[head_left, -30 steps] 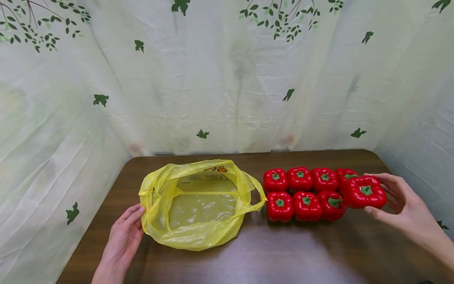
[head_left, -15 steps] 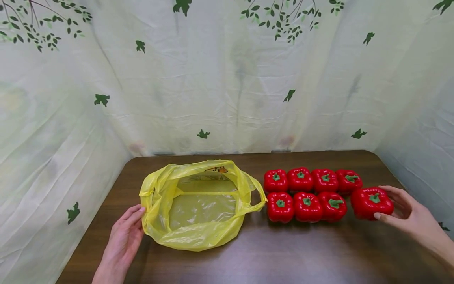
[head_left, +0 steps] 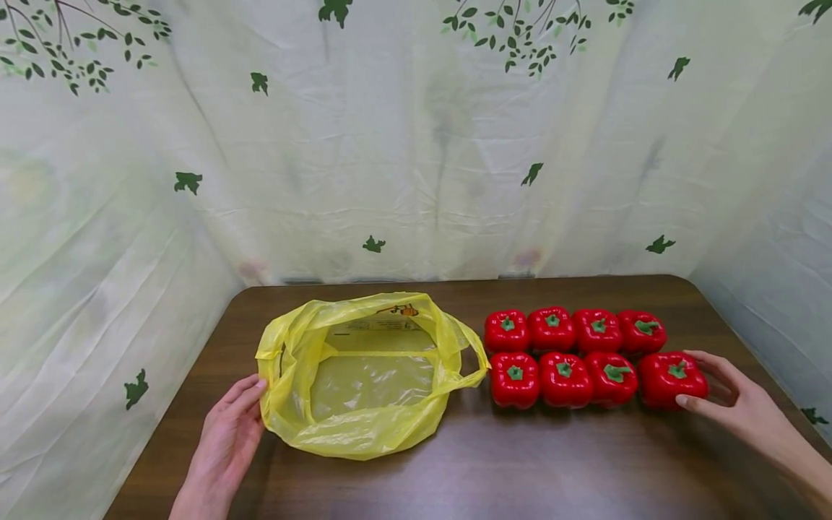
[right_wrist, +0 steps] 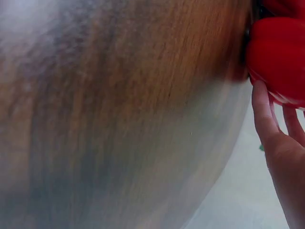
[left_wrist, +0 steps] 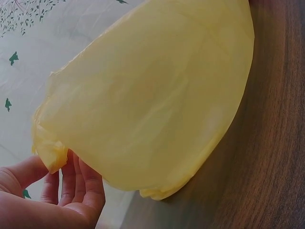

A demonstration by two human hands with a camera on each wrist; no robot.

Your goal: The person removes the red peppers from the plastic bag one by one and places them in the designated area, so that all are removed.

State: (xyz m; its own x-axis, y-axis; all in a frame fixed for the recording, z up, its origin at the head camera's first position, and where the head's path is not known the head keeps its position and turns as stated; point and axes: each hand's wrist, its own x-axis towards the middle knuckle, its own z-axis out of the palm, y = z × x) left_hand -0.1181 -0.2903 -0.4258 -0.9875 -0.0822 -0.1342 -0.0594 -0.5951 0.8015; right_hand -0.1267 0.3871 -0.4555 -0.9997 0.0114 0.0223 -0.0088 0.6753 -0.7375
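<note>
My left hand (head_left: 224, 440) pinches the left edge of a yellow plastic bag (head_left: 364, 437), whose wide mouth faces up. In the left wrist view, thumb and fingers meet at a gathered corner of the bag (left_wrist: 147, 105). At the right, my right hand (head_left: 737, 397) grips a red bell pepper (head_left: 669, 383) with a green stem, thumb on its near side and fingers behind. This pepper sits at the right end of the front row, close beside another red pepper (head_left: 611, 379). The right wrist view shows the fingers against the gripped pepper (right_wrist: 281, 62).
Several red peppers (head_left: 551, 328) stand in two rows right of the bag, the bag's right handle loop (head_left: 477, 361) close to them. All rest on a dark brown wooden table (head_left: 520, 469). A pale leaf-patterned curtain (head_left: 416, 144) hangs behind and at both sides.
My right hand has lowered the pepper from over the back row's right end, out to the right, then left into the front row. The left hand and the bag stay in place.
</note>
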